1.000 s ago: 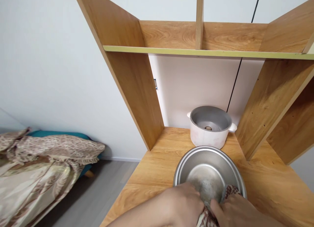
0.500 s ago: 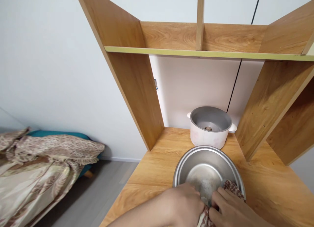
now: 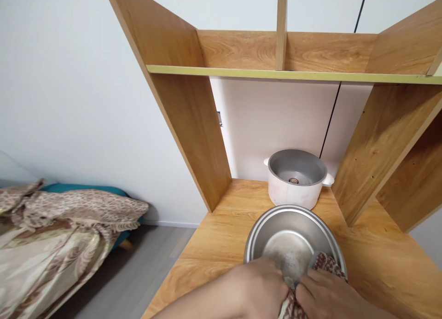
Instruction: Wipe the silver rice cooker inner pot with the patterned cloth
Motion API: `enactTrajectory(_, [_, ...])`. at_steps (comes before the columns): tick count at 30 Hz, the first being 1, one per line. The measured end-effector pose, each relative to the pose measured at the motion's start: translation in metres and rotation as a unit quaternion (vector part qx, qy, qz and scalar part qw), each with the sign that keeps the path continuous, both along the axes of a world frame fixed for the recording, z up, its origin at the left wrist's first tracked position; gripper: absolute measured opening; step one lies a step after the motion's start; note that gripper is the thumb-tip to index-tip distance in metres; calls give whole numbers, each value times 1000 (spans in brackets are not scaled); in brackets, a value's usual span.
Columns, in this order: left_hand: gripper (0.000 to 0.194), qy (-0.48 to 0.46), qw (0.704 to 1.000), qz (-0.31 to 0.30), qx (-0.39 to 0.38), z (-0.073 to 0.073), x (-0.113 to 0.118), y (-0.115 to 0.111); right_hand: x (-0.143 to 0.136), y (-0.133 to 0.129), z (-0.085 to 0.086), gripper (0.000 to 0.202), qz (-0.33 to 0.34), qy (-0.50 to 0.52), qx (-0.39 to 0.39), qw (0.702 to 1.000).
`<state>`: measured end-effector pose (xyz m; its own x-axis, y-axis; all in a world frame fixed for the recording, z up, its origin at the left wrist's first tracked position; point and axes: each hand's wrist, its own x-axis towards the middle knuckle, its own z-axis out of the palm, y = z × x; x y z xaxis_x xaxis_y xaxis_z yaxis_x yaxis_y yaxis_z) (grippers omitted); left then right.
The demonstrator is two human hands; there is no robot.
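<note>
View from my head, read left to right, clock positions taken from the middle of the view unless stated. At 8 o'clock, a brown-and-cream patterned cover [image 3: 72, 208] lies in folds over teal furniture [image 3: 93, 188], with grey floor [image 3: 145, 259] beside it. An upright wooden panel [image 3: 193, 148] stands on the desktop [image 3: 207, 245] at about 9 o'clock; the yellow-edged shelf [image 3: 241, 72] crosses at 12. My left hand [image 3: 257, 284] lies over the metal bowl's near rim, at the bowl's 8 o'clock, fingers curled narrow on the patterned cloth [image 3: 326, 263]; their tips are hidden. The metal bowl [image 3: 293, 240] sits open side up on the desktop at 5 o'clock. The white pot [image 3: 293, 194], open and grey inside, stands at the bowl's 12 o'clock; whether they touch, I cannot tell. The cloth shows between my hands and at the bowl's 4 o'clock. My right hand [image 3: 326, 291], at the bowl's 5 o'clock, has its fingers bent and gripping this cloth. A second upright panel [image 3: 380, 148] stands at 3 o'clock
</note>
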<state>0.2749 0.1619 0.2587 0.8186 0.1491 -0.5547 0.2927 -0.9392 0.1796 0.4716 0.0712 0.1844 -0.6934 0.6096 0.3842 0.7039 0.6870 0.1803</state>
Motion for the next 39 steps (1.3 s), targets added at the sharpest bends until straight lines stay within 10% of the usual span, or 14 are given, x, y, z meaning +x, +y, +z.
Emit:
enactTrajectory(6, [14, -2, 1000, 1, -6, 3, 2, 0, 20, -3, 68, 12, 18, 23, -223, 974])
enactTrajectory(10, [18, -1, 1000, -3, -5, 5, 2, 0, 23, -3, 83, 8, 7, 53, -272, 961])
enactTrajectory(26, [16, -21, 1000, -8, 4, -7, -2, 0, 14, 0, 70, 36, -53, -1, -286, 957])
enactTrajectory(39, [25, -55, 998, -11, 2, -14, -5, 1, 6, -2, 30, 34, -30, 12, -67, 997])
